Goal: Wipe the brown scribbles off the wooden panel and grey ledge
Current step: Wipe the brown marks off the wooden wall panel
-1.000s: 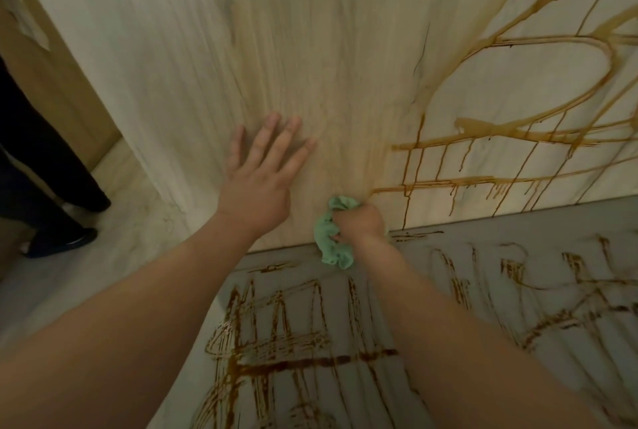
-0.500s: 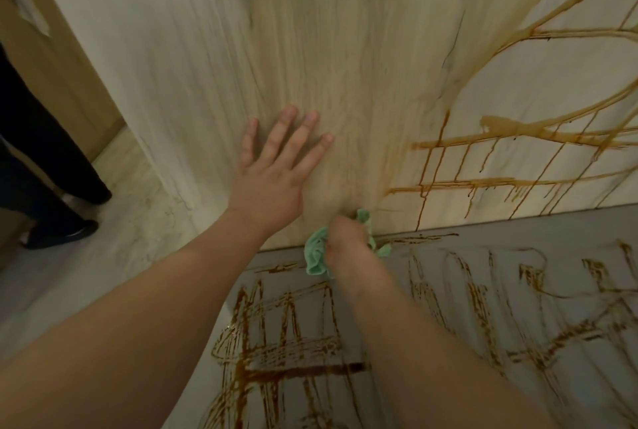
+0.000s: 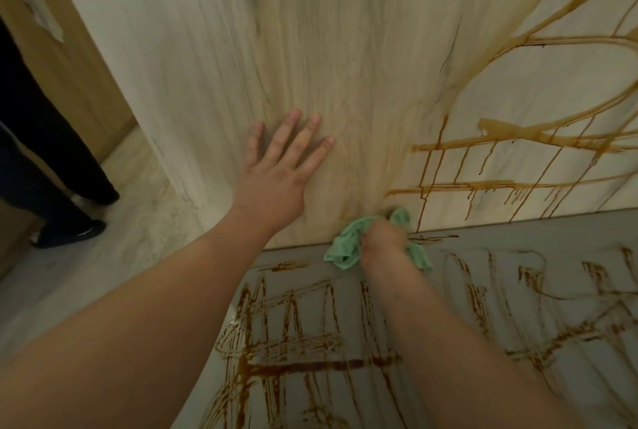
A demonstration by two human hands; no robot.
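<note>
**Scrubbing low on the panel, right at the seam**

The right hand (image 3: 383,238) is bunched tight round a green cloth (image 3: 345,249). It presses the cloth against the foot of the wooden panel (image 3: 310,48), just where that meets the grey ledge (image 3: 518,273). The left hand (image 3: 276,183) lies flat on the panel as a brace, fingers straight and spread, holding nothing.

Left of the cloth the wood looks smeared but free of lines. To its right the brown scribbles (image 3: 518,142) run thick across the panel, with drips reaching down to the seam. The ledge is covered in streaks too (none of that looks touched).

To do this bit well, I'd say press firmly and work rightward into the drips in overlapping strokes. Turn the cloth to a fresh face as it loads up, or it will only spread a tan film. Leave the ledge till last, since whatever comes off the wall is likely to run down onto it.
</note>
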